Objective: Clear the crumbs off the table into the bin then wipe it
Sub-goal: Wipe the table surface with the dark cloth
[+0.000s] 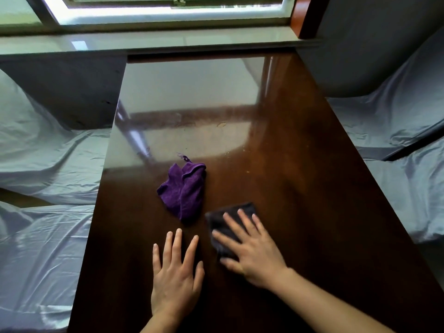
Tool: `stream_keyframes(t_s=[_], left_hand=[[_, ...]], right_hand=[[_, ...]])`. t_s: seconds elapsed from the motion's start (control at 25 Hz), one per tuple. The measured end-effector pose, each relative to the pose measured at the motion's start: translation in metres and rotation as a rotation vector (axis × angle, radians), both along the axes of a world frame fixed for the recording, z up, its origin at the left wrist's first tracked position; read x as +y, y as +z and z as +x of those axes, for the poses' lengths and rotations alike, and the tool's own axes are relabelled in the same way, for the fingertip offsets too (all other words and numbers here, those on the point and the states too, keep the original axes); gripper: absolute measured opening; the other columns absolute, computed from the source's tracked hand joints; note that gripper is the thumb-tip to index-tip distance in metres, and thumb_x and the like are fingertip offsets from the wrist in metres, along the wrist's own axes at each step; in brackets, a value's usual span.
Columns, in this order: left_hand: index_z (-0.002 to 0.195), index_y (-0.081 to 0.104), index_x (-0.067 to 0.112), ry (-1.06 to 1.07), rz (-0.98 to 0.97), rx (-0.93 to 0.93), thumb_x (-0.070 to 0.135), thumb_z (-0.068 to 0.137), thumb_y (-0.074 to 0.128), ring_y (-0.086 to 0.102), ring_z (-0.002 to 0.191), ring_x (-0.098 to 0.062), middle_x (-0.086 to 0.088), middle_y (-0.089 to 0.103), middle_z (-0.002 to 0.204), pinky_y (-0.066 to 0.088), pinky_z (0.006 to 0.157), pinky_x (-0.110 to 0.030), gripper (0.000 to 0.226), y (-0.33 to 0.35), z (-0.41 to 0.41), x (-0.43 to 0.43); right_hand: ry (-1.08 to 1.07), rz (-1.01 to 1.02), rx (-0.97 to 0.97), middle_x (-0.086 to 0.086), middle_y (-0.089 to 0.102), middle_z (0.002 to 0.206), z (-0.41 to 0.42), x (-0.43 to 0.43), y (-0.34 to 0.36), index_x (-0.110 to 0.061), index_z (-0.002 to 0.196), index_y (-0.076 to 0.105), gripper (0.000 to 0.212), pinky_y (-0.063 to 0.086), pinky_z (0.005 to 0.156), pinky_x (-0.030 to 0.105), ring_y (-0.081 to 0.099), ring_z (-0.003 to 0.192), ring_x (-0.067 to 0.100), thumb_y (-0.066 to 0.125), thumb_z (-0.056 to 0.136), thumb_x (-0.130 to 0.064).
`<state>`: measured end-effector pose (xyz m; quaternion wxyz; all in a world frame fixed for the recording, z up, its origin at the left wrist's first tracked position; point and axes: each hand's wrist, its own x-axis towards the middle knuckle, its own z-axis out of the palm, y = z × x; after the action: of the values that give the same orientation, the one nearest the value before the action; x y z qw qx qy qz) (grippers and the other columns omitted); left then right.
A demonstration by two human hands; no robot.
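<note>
— The cloths?
— Dark cloth (227,224) folded flat on the table (300,188); crumpled purple cloth (183,191) beside it. Pale specks, possibly crumbs (222,124), farther off.
— Hands?
— Right hand (252,253) spread, pressing the dark cloth. Left hand (176,275) flat, grasping nothing.

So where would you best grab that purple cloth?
Probably pinch the purple cloth from above at its raised middle fold. It lies crumpled in a loose heap on the table, so the ridge gives more to grip than the flat edges. The left hand is nearer.
</note>
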<state>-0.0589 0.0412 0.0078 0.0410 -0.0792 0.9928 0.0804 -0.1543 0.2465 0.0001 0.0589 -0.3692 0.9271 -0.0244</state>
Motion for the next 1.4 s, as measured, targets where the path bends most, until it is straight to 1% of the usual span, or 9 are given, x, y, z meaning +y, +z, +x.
stream_keyframes(t_s=[0.2, 0.36, 0.44, 0.72, 0.8, 0.92, 1.08, 1.28, 1.4], left_hand=[[0.143, 0.040, 0.030, 0.003, -0.005, -0.005, 0.049, 0.085, 0.040, 0.018, 0.146, -0.028, -0.013, 0.032, 0.155, 0.016, 0.114, -0.058, 0.061, -0.003, 0.000, 0.000], [0.143, 0.035, 0.033, 0.002, -0.012, 0.005, 0.051, 0.085, 0.041, 0.017, 0.147, -0.027, -0.010, 0.030, 0.156, 0.015, 0.114, -0.058, 0.062, -0.008, -0.001, -0.002], [0.143, 0.036, 0.032, 0.001, -0.009, 0.014, 0.050, 0.084, 0.042, 0.018, 0.146, -0.027, -0.011, 0.031, 0.155, 0.015, 0.114, -0.058, 0.062, -0.009, 0.000, -0.002], [0.141, 0.044, 0.028, -0.013, 0.003, 0.024, 0.048, 0.081, 0.043, 0.022, 0.144, -0.029, -0.014, 0.034, 0.153, 0.018, 0.113, -0.059, 0.063, -0.007, 0.000, -0.002], [0.141, 0.044, 0.028, -0.010, 0.005, 0.030, 0.048, 0.080, 0.044, 0.022, 0.144, -0.029, -0.014, 0.034, 0.153, 0.016, 0.114, -0.058, 0.063, -0.008, -0.001, -0.003], [0.141, 0.041, 0.029, -0.006, 0.003, 0.021, 0.049, 0.081, 0.045, 0.020, 0.145, -0.029, -0.013, 0.033, 0.154, 0.015, 0.114, -0.057, 0.064, -0.008, -0.002, -0.002], [0.142, 0.039, 0.031, -0.008, -0.016, 0.016, 0.050, 0.082, 0.043, 0.018, 0.146, -0.028, -0.012, 0.031, 0.155, 0.014, 0.115, -0.057, 0.063, -0.009, -0.001, -0.002], [0.141, 0.042, 0.031, 0.008, 0.024, 0.030, 0.050, 0.082, 0.042, 0.021, 0.145, -0.027, -0.011, 0.033, 0.154, 0.016, 0.114, -0.056, 0.062, -0.006, 0.000, -0.002], [0.142, 0.040, 0.033, 0.012, 0.018, 0.009, 0.052, 0.082, 0.039, 0.018, 0.146, -0.025, -0.009, 0.030, 0.156, 0.014, 0.115, -0.056, 0.063, -0.006, 0.001, -0.001]], right_hand=[[-0.502, 0.027, -0.133, -0.003, -0.010, 0.167, -0.159, -0.028, 0.016, -0.052, 0.151, 0.000, 0.067, -0.008, 0.120, 0.055, -0.015, 0.151, 0.032, 0.016, 0.090, -0.075], [-0.636, 0.049, -0.221, -0.003, -0.014, 0.166, -0.218, -0.057, 0.020, -0.051, 0.152, -0.002, 0.072, -0.011, 0.117, 0.061, -0.018, 0.149, 0.039, 0.015, 0.088, -0.079], [-0.579, 0.058, -0.182, -0.004, -0.012, 0.167, -0.203, -0.064, 0.021, -0.051, 0.152, 0.000, 0.070, -0.011, 0.117, 0.062, -0.017, 0.150, 0.039, 0.017, 0.089, -0.077], [-0.040, 0.005, -0.028, 0.002, 0.015, 0.166, -0.046, -0.017, 0.002, -0.046, 0.152, 0.019, 0.064, 0.009, 0.120, 0.057, 0.009, 0.152, 0.036, 0.025, 0.094, -0.070], [-0.104, 0.044, 0.018, 0.003, 0.015, 0.166, -0.080, 0.005, 0.003, -0.044, 0.153, 0.019, 0.066, 0.009, 0.121, 0.055, 0.010, 0.152, 0.036, 0.025, 0.092, -0.069], [-0.432, 0.091, -0.027, 0.001, -0.001, 0.168, -0.149, 0.019, 0.012, -0.047, 0.153, 0.006, 0.066, 0.001, 0.122, 0.051, -0.004, 0.153, 0.031, 0.016, 0.092, -0.072], [-0.683, 0.034, -0.107, -0.003, -0.006, 0.167, -0.183, -0.013, 0.016, -0.049, 0.153, 0.005, 0.069, -0.007, 0.119, 0.058, -0.010, 0.152, 0.036, 0.012, 0.090, -0.076], [-0.214, 0.024, -0.069, 0.000, 0.008, 0.167, -0.073, -0.022, 0.015, -0.046, 0.153, 0.016, 0.066, 0.003, 0.120, 0.060, -0.002, 0.152, 0.038, 0.023, 0.093, -0.072], [-0.189, 0.015, -0.043, 0.004, 0.017, 0.166, 0.005, 0.060, 0.004, -0.043, 0.153, 0.020, 0.065, 0.016, 0.118, 0.059, 0.008, 0.152, 0.036, 0.025, 0.095, -0.070]])
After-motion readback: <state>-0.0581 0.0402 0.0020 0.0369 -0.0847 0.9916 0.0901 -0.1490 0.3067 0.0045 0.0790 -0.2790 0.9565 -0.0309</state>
